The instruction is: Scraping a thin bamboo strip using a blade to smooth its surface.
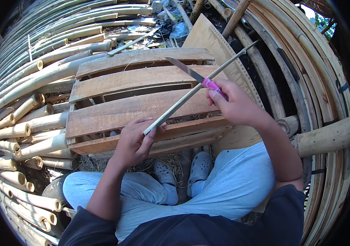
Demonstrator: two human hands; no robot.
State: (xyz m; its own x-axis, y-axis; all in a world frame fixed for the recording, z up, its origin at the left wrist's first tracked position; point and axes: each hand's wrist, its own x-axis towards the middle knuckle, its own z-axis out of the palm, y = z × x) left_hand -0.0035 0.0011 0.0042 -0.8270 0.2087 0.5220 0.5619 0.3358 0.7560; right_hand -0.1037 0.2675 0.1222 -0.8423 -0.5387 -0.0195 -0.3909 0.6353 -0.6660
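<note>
My left hand (136,143) is closed around the near end of a long, thin bamboo strip (180,102). The strip slants up and away to the right, above a slatted wooden crate (134,108). In my right hand (234,100) is a knife with a pink and dark handle (213,85), fingers wrapped round it. Its blade (185,68) points up to the left and crosses the strip near the handle. Whether the edge touches the strip, I cannot tell.
Stacked bamboo poles (43,78) fill the left side. A plywood sheet (207,37) leans behind the crate, and long bamboo lengths (306,53) curve along the right. A thick bamboo pole (331,135) juts in by my right arm. Straw (179,164) lies around my clogs (199,168).
</note>
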